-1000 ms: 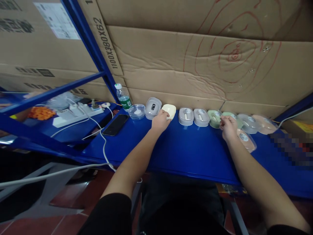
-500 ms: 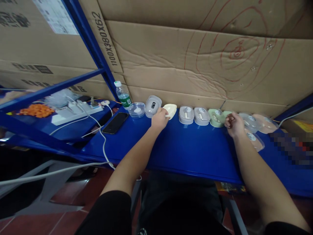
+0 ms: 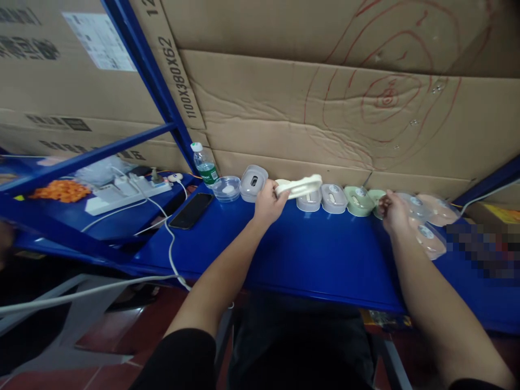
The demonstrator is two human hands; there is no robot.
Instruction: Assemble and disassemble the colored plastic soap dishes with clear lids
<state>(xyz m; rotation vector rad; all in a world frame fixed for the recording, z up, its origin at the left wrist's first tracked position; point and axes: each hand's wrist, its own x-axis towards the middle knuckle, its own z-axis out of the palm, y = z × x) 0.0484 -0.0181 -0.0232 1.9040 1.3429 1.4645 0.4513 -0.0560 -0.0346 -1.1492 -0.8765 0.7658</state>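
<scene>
My left hand is closed on a cream plastic piece, a long shallow shape lifted and tilted edge-on above the blue table. It partly covers a grey lidded box behind it, and another cream piece shows just behind my fingers. My right hand has its fingers curled together at the edge of a small green piece. Whether the fingers grip that piece is hidden. A green box with a clear lid stands left of it, beside a second grey box.
At the left stand a grey box, a clear round container and a water bottle. A phone lies near a white cable. Clear and peach lidded boxes sit right of my right hand. Cardboard backs the table.
My left hand has raised the cream piece and turned it to the right, in front of the grey box. My right hand stays at the green piece. The view has shifted slightly.
</scene>
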